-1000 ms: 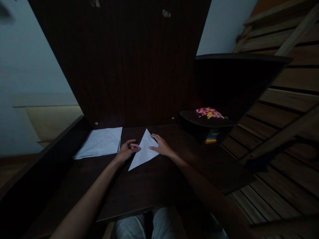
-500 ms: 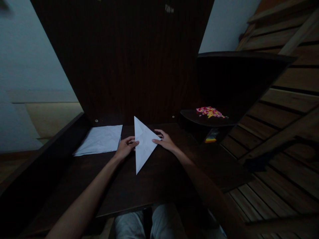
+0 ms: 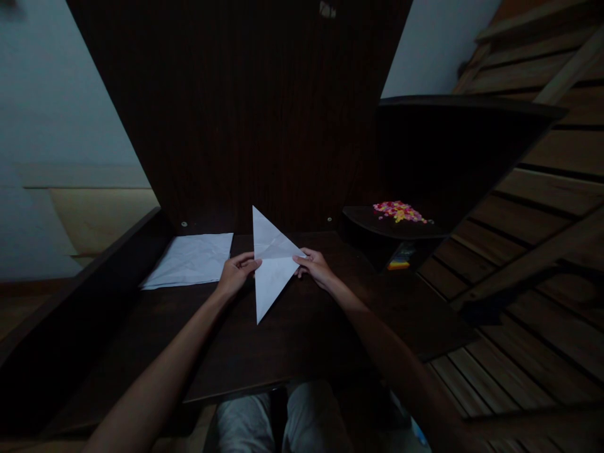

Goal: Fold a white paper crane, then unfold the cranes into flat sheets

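A white sheet of paper folded into a triangle point(image 3: 272, 267) is held over the dark desk, its long edge to the left and one corner pointing right. A crease runs across its middle. My left hand point(image 3: 236, 272) pinches the long edge near its midpoint, thumb on top. On the other side my right hand point(image 3: 316, 267) grips the right-hand corner between thumb and fingers. Some fingers of both hands are hidden behind the paper.
Left of my hands a stack of white paper point(image 3: 191, 260) lies on the desk point(image 3: 236, 371). Small pink and yellow pieces point(image 3: 400, 211) are heaped on a corner shelf point(image 3: 368, 220) at the right. A dark upright panel point(image 3: 245, 113) rises behind the desk.
The triangle's upper half now tilts up, and a crease shows across its middle. My right hand has shifted its hold on the right corner, with fingers now beneath it.
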`<state>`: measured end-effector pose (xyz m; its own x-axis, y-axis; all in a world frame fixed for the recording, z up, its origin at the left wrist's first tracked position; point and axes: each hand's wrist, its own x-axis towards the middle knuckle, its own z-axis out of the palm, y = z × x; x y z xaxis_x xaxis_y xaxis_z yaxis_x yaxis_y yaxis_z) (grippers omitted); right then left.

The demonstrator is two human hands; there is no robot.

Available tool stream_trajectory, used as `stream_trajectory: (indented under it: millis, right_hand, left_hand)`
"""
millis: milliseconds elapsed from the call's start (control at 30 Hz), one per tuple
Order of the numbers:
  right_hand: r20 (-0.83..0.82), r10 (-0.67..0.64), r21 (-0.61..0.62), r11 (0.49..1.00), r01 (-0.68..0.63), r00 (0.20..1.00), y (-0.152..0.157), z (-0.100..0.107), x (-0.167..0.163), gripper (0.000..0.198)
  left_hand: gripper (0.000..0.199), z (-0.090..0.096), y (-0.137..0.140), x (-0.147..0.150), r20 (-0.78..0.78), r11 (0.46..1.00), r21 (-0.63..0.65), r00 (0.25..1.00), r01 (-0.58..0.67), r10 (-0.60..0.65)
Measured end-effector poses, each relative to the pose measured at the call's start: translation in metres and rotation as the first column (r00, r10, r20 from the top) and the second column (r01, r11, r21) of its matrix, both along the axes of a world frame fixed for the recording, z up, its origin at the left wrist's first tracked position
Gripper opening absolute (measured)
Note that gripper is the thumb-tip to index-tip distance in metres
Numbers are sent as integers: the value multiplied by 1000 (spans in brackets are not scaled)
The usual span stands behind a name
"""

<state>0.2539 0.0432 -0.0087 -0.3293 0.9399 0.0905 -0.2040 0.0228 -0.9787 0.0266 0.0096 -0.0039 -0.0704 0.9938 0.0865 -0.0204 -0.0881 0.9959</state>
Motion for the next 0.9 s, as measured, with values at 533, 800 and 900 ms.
stream_trajectory:
  millis: [533,800,900]
  right_hand:
    - [-170,-11,9,1000,13,985,-4,2,3,19]
    - [-97,-139,77,986,147,986,-5,5,0,20]
    - [-58,-225,129,964,230,973,-5,3,-3,22]
  left_hand:
    - [19,10,-4,3,282,987,-139,959,77,-35]
    - [32,10,-4,3,272,981,-155,959,118,-73]
    - [39,8,-8,6,148,993,-89,987,78,-64]
